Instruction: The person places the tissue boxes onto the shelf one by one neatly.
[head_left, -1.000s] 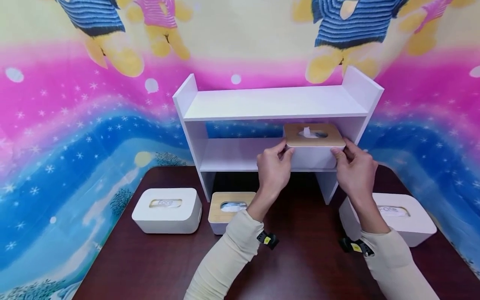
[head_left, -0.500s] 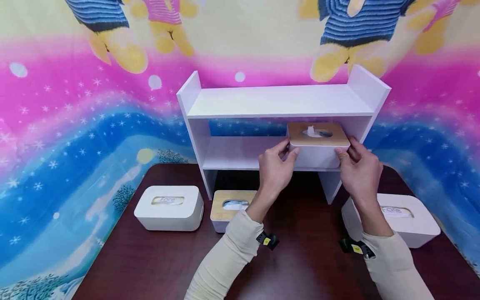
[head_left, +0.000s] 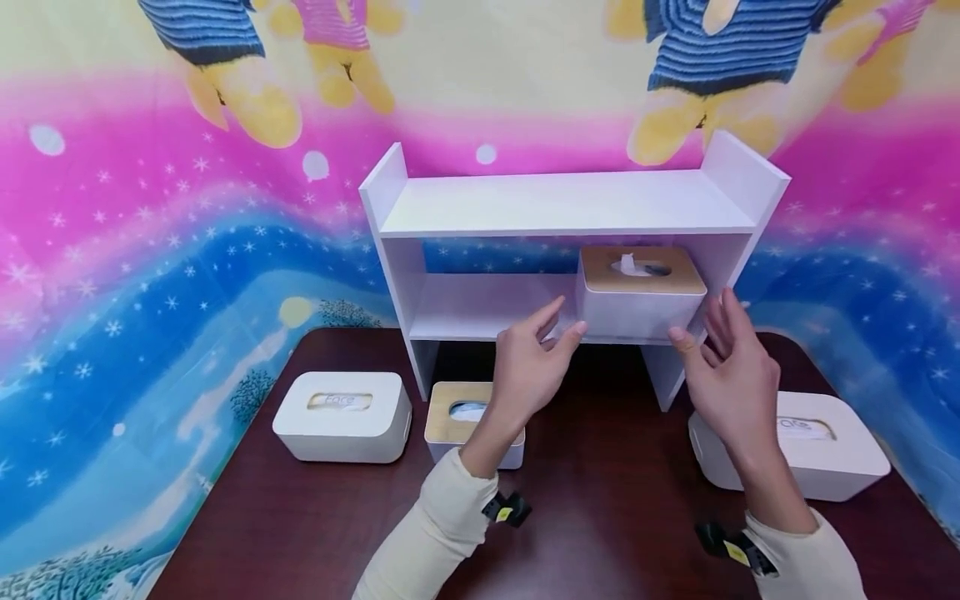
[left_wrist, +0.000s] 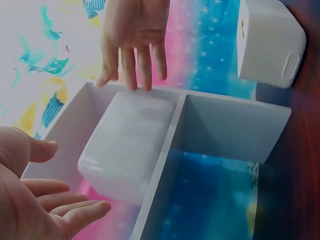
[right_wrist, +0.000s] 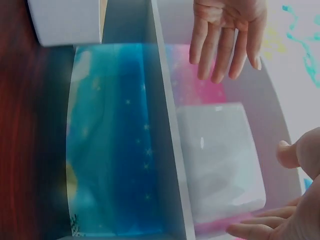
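Hands: L hand [head_left: 528, 367] at shelved tissue box's [head_left: 641, 310] 8 o'clock, R hand [head_left: 738, 379] at its 4, both spread, palms turned in, nothing pinched; from here R thumb overlaps the box front, contact hard to tell
Shelved tissue box: white w/ wood lid, upright on mid tier of white shelf unit [head_left: 562, 200], 4 o'clock from unit's centre, nr right side panel
Why there: prob. tucked to one end to save shelf width, long side along front edge so it sits square; slot up, presumably so tissue tuft [head_left: 630, 265] pulls easily
Why hands flank it: one per end, likely b/c a wide box needs steadying both sides
Tabletop [head_left: 592, 517]: white box [head_left: 343, 425] at unit's 8 o'clock, small wood-lid box [head_left: 446, 433] at 7, partly behind L arm; 2nd white box [head_left: 817, 450] btwn 4 & 5, partly behind R arm; all lids up
Backdrop [head_left: 187, 250]: printed cloth, 12 o'clock, behind unit
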